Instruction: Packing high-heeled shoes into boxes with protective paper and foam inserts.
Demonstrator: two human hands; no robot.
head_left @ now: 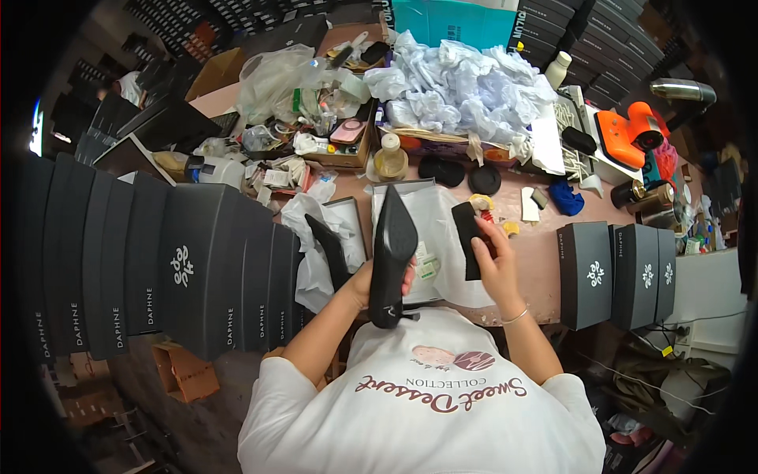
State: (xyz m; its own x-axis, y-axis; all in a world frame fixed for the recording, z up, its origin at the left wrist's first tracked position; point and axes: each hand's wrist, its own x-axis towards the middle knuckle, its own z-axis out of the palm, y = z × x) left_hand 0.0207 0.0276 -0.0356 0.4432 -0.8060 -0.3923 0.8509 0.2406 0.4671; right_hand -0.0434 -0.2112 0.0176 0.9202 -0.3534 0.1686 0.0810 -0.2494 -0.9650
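My left hand (363,284) is wrapped round a black pointed shoe (391,249), held upright with its sole facing up and its thin heel near my shirt. My right hand (497,265) grips a flat black strip of cloth or pad (462,237), just right of the shoe; the two are apart. Beneath them lies an open shoebox (407,186) lined with white tissue paper (454,272). Left of the raised shoe, a second black shoe (332,251) rests on crumpled tissue paper (309,294).
Dark shoeboxes (209,268) stand in a row on the left, and several more (586,272) on the right. Behind lie a heap of crumpled white paper (466,91), a pump bottle (390,160), a blue cloth (566,197) and an orange tool (624,134).
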